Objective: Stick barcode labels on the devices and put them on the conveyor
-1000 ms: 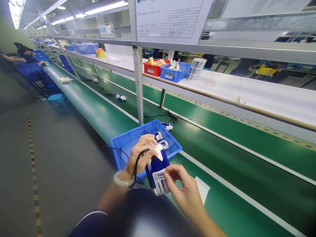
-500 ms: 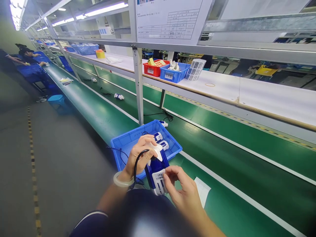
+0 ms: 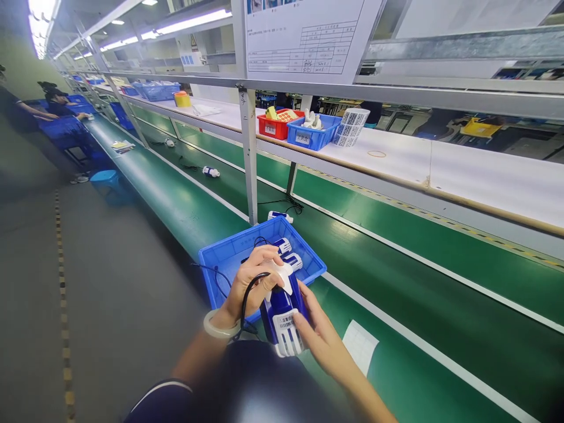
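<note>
A blue and white device with a black cable is held over the near edge of a blue bin. My left hand is closed round its white upper end, and the cable loops over the fingers. On the device's right side my right hand grips the blue body, thumb on the printed label of the slotted white end. Inside the bin lie similar blue and white devices, partly hidden behind my left hand. A white sheet rests on the green surface right of my right hand.
Beyond the bin, a green conveyor carries more devices with cables. A metal post stands behind the bin. On the shelf are a red bin, a blue bin and a label roll. People sit at far left.
My right hand has shifted from pinching at the label to gripping the device's right side. The device shows its slotted end more fully. On the conveyor, the devices have moved slightly left.
</note>
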A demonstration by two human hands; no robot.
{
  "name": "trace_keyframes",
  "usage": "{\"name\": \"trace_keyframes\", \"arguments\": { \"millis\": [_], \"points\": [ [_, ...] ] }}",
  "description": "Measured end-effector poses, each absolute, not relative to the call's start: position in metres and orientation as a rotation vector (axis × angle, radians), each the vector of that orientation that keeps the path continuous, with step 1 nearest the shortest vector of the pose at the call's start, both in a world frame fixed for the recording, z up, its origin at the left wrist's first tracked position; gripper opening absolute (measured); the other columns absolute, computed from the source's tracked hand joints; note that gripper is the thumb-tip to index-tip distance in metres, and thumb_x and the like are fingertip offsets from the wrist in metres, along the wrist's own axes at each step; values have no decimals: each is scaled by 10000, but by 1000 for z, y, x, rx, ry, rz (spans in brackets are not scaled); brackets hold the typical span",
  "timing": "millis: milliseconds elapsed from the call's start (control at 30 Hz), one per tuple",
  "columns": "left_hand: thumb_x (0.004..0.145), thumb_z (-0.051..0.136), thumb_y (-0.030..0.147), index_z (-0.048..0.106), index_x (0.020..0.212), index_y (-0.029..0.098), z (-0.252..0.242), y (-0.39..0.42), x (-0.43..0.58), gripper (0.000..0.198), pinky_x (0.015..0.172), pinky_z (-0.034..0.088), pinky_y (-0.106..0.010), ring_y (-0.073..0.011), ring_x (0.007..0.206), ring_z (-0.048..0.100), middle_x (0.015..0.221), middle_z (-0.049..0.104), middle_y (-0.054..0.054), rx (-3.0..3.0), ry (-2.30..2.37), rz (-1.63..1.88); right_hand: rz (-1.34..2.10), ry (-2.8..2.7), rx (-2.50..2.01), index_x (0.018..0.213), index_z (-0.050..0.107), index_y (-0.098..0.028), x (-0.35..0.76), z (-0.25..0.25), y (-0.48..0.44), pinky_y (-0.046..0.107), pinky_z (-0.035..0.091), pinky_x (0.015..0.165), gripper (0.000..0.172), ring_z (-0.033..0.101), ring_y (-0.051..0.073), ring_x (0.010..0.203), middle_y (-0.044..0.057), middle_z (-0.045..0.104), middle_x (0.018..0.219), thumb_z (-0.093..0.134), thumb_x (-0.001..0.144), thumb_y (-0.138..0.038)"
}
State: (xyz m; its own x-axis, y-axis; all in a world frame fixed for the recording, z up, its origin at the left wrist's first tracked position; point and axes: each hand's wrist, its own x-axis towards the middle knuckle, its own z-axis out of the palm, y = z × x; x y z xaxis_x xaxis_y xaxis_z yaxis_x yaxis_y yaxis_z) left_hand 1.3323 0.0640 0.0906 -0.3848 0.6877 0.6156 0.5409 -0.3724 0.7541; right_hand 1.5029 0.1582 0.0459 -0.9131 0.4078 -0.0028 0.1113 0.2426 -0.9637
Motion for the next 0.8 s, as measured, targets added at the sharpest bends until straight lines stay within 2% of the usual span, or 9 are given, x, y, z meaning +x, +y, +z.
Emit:
{"name": "trace_keyframes", "arguments": {
  "millis": [167, 267, 333, 400, 500, 633, 700, 733, 800],
  "points": [
    [895, 532, 303, 694, 693, 176, 85, 73, 1342, 289, 1002, 397, -453, -261, 1131, 495, 939, 611, -87, 1752, 1699, 1782, 1762, -2262, -588, 1481, 100, -250, 1500, 41, 161, 499, 371, 1059, 987, 452, 295, 1269, 117, 424, 1437, 721, 735, -426],
    [900, 526, 294, 690, 687, 173, 80, 85, 1349, 295, 1014, 396, -438, -246, 1127, 506, 938, 614, -85, 1743, 1654, 1715, 2034, -2016, -454, 1441, 248, -213, 1502, 32, 169, 453, 358, 1079, 908, 435, 286, 1289, 112, 425, 1444, 733, 714, -458],
    [894, 538, 307, 698, 732, 176, 75, 96, 1353, 263, 1025, 401, -416, -232, 1127, 519, 1024, 611, -87, 1672, 1645, 1610, 2267, -1773, -457, 1390, 349, -201, 1508, 22, 175, 430, 427, 1019, 850, 530, 282, 1198, 108, 531, 1356, 743, 692, -485],
    [879, 561, 355, 705, 903, 190, 69, 108, 1354, 221, 1051, 393, -410, -232, 1166, 517, 1197, 568, -100, 1612, 1667, 1445, 2445, -1499, -647, 1318, 450, -195, 1519, 8, 183, 400, 521, 877, 782, 639, 274, 1029, 98, 657, 1186, 748, 670, -517],
    [889, 511, 455, 567, 1245, 205, 45, 121, 1345, 438, 1115, 326, -430, -250, 1296, 427, 1393, 459, -124, 1591, 1757, 1176, 2500, -1114, -1045, 1073, 625, -185, 1542, -13, 206, 360, 576, 697, 584, 699, 266, 835, 82, 737, 949, 777, 624, -524],
    [905, 443, 491, 435, 1371, 245, -22, 115, 1326, 527, 1079, 349, -441, -252, 1207, 513, 1277, 593, -80, 1569, 1864, 622, 2339, -783, -1252, 797, 676, -179, 1577, -34, 263, 393, 606, 663, 432, 707, 287, 718, 79, 747, 760, 842, 492, -437],
    [773, 645, 440, 513, 1307, 177, -62, 107, 1320, 609, 1006, 364, -570, -382, 1162, 529, 1232, 609, -161, 1489, 1934, 466, 2205, -621, -1279, 813, 685, -190, 1597, -39, 295, 410, 616, 662, 405, 705, 283, 672, 73, 748, 748, 817, 491, -396],
    [744, 675, 385, 546, 1262, 131, -79, 105, 1318, 592, 967, 387, -581, -405, 1111, 555, 1155, 640, -187, 1449, 1967, 418, 2131, -548, -1294, 831, 687, -200, 1607, -41, 310, 410, 619, 670, 386, 703, 274, 652, 65, 749, 750, 798, 502, -367],
    [801, 589, 331, 616, 1139, 131, -106, 106, 1315, 393, 888, 458, -491, -345, 982, 621, 1006, 683, -163, 1388, 2024, 388, 1993, -451, -1323, 827, 686, -225, 1628, -44, 337, 397, 618, 697, 304, 701, 254, 624, 52, 744, 734, 748, 542, -308]
  ]
}}
